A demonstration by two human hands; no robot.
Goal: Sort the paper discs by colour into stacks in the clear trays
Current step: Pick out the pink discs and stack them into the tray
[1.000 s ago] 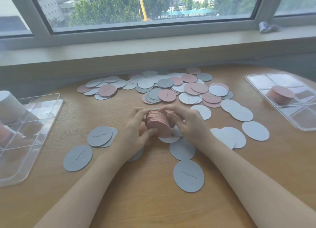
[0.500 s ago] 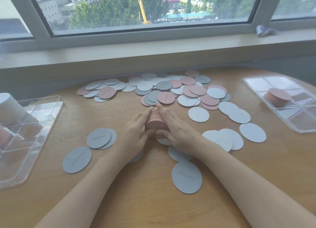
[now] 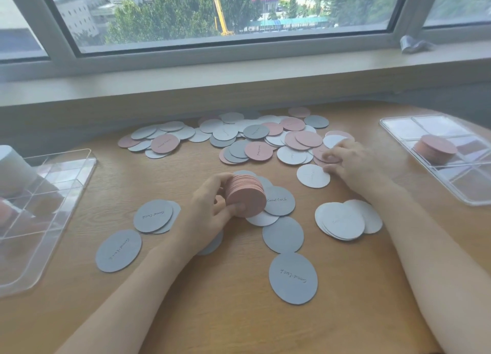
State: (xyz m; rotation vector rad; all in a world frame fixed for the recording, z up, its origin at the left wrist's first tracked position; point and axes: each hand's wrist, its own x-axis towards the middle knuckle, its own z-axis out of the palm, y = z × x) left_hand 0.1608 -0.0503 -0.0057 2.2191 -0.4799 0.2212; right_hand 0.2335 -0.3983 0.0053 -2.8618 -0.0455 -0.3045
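Observation:
My left hand [image 3: 210, 210] grips a thick stack of pink discs [image 3: 245, 197] on its edge, just above the wooden table. My right hand [image 3: 350, 159] rests on a loose pink disc [image 3: 322, 154] at the right end of the scattered pile [image 3: 255, 141] of pink, grey and white discs, with its fingertips on the disc. A pink stack [image 3: 437, 149] sits in the clear tray [image 3: 467, 191] at the right. The clear tray [image 3: 39, 247] at the left holds a tall white stack [image 3: 13, 170]. Grey discs [image 3: 152, 215] lie near my left wrist.
A short stack of white discs [image 3: 342, 219] lies under my right forearm. Single grey discs [image 3: 293, 278] lie near the front. A window sill [image 3: 239, 72] runs behind the table, with a crumpled wrapper [image 3: 414, 44] on it at the right.
My right hand has let go of the pink stack and reached right and forward onto a loose pink disc. My left hand now holds the stack alone.

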